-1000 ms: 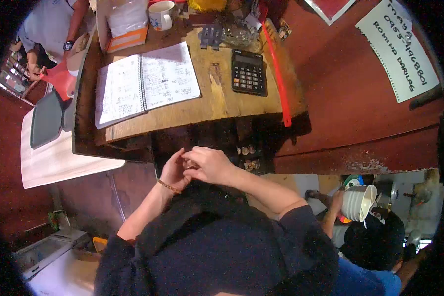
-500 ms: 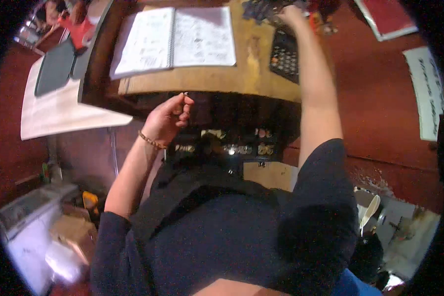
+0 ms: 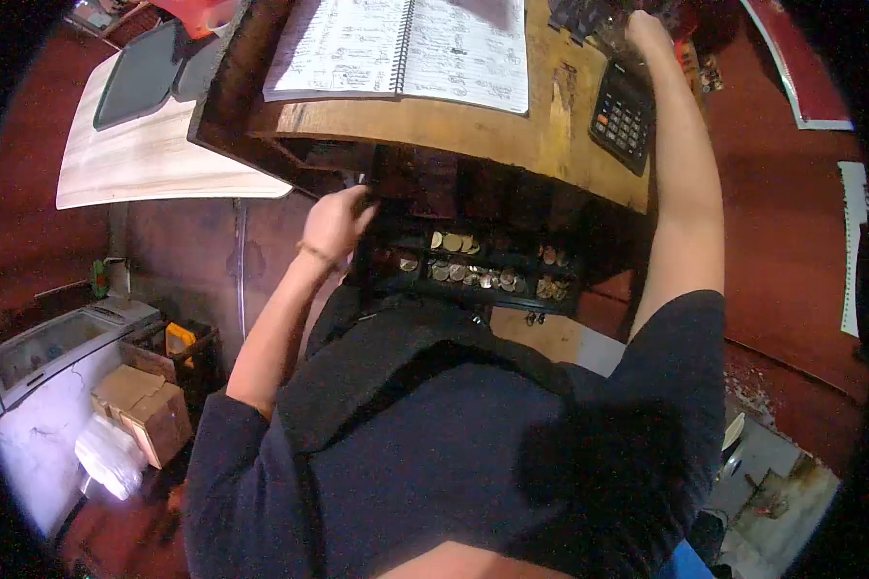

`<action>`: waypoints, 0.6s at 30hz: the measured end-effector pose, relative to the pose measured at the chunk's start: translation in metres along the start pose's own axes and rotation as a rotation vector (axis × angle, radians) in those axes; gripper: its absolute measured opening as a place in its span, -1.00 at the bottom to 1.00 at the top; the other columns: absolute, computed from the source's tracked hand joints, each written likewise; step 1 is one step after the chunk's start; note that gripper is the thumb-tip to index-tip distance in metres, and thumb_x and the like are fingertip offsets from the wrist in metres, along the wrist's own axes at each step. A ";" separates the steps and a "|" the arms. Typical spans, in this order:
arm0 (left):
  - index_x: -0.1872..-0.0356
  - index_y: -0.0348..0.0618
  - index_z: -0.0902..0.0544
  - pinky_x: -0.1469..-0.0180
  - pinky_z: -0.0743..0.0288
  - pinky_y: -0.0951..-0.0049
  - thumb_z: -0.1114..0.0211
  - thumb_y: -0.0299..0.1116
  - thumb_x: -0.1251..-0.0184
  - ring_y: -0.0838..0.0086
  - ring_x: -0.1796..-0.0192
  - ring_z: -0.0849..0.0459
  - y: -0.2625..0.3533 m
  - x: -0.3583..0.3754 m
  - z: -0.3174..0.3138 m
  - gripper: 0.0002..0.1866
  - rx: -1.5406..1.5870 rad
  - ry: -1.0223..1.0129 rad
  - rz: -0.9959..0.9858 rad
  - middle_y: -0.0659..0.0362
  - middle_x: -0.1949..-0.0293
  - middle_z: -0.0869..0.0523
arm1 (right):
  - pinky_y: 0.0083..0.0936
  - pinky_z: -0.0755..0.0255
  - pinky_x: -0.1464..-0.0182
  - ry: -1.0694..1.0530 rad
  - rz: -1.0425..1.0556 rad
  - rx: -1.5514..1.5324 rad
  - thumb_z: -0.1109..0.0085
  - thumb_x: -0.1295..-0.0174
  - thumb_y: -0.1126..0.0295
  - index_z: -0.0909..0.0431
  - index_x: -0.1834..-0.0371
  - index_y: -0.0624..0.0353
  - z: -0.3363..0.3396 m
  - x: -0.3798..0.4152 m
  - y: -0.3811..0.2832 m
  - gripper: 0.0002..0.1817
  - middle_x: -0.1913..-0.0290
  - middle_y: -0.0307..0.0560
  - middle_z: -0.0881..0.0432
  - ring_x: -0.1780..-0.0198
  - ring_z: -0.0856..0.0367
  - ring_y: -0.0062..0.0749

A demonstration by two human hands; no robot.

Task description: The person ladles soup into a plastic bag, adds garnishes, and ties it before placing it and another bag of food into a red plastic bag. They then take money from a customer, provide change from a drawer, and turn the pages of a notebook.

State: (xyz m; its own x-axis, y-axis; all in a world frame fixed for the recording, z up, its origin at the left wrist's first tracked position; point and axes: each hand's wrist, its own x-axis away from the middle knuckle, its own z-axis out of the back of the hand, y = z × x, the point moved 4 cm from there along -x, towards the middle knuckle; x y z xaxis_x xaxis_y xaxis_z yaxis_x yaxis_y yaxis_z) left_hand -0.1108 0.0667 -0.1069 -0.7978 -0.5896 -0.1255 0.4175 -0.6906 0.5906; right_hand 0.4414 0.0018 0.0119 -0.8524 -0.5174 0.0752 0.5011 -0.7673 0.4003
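Observation:
My left hand (image 3: 336, 228) is closed at the front left of an open cash drawer (image 3: 410, 286), just below the wooden desktop. A tiny pale thing shows by its fingertips, too small to name. Coins (image 3: 483, 278) lie in several compartments of the drawer, to the right of this hand. At the far right of the desk my right hand (image 3: 650, 34) reaches in with fingers curled, beside a dark cluster of small items (image 3: 581, 19). What it holds, if anything, is hidden. Nearer to me, under that forearm, lies a black calculator (image 3: 623, 116).
An open spiral notebook (image 3: 463, 53) with handwriting lies on the wooden desk (image 3: 357, 124). To the left, a dark tray (image 3: 137, 77) rests on a pale board (image 3: 164, 166). Lower left are a cardboard box (image 3: 145, 410) and a white freezer-like unit (image 3: 43, 386).
The view has shifted, so desk and notebook sit higher and further right. My left hand has come lower against the desk, over the drawer's left side. My right hand stays at the far right.

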 end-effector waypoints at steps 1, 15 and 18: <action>0.35 -0.19 -0.62 0.39 -0.51 0.30 -0.15 -0.30 -0.12 0.19 0.44 -0.64 0.006 -0.009 -0.010 -0.80 -0.186 0.074 -0.187 -0.02 0.55 -0.63 | -0.21 -0.46 0.10 0.133 0.065 -0.040 -0.18 0.00 0.32 -0.55 0.14 0.16 0.001 0.000 0.003 -0.67 0.07 0.23 -0.52 0.09 -0.57 -0.04; 0.17 -0.05 -0.62 0.24 -0.55 0.15 0.06 -0.30 -0.23 0.10 0.16 -0.65 -0.007 -0.081 -0.095 -0.71 -0.441 -0.243 -0.173 -0.05 0.20 -0.65 | -0.21 -0.49 0.10 0.320 0.041 -0.250 -0.12 0.02 0.42 -0.61 0.32 0.26 0.021 0.037 0.004 -0.79 0.21 0.23 -0.59 0.14 -0.60 -0.02; 0.11 0.02 -0.58 0.27 -0.55 0.13 0.03 -0.24 -0.24 0.08 0.23 -0.65 -0.027 -0.079 -0.101 -0.71 -0.441 -0.246 -0.281 -0.05 0.23 -0.65 | -0.27 -0.49 0.10 0.377 0.088 -0.367 -0.36 0.17 0.37 -0.63 0.39 0.20 0.012 0.024 0.021 -0.76 0.28 0.14 -0.63 0.20 -0.62 -0.09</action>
State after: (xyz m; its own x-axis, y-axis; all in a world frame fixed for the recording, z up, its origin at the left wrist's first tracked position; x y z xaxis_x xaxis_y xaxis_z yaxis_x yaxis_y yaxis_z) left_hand -0.0158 0.0899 -0.1934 -0.9599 -0.2803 -0.0095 0.2749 -0.9468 0.1671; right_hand 0.4303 -0.0224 0.0328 -0.7256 -0.6343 -0.2666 0.6452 -0.7619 0.0567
